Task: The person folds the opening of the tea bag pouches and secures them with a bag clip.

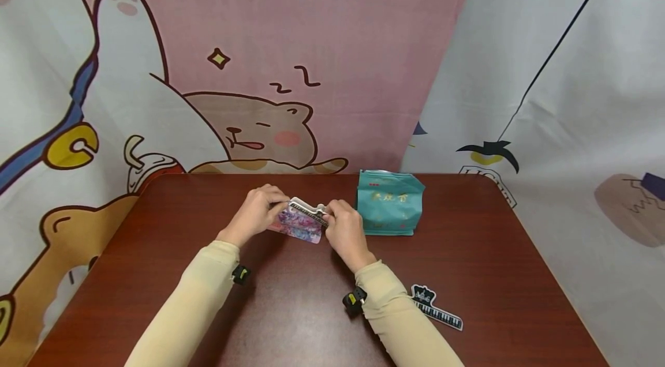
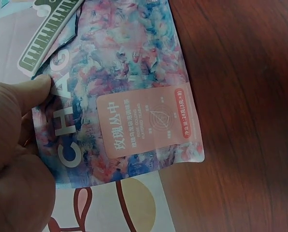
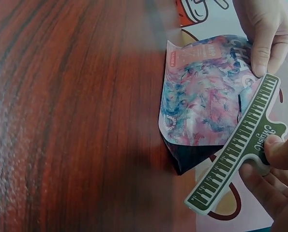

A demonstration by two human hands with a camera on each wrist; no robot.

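The left hand point(image 1: 258, 209) pinches a colourful pouch point(image 3: 197, 106) near its top corner; the right hand point(image 1: 346, 232) grips a piano-print clip point(image 3: 236, 141) by its tab, slanting along the pouch's top. Holding that edge taut should help the clip sit evenly (a teal bag point(image 1: 391, 211) stands right of the pouch).

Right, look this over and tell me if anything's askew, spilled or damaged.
The clip in the right hand looks askew: it slants across a corner of the pouch instead of following the lettered end, and one tip juts past the pouch's side. No spill or clear damage shows.
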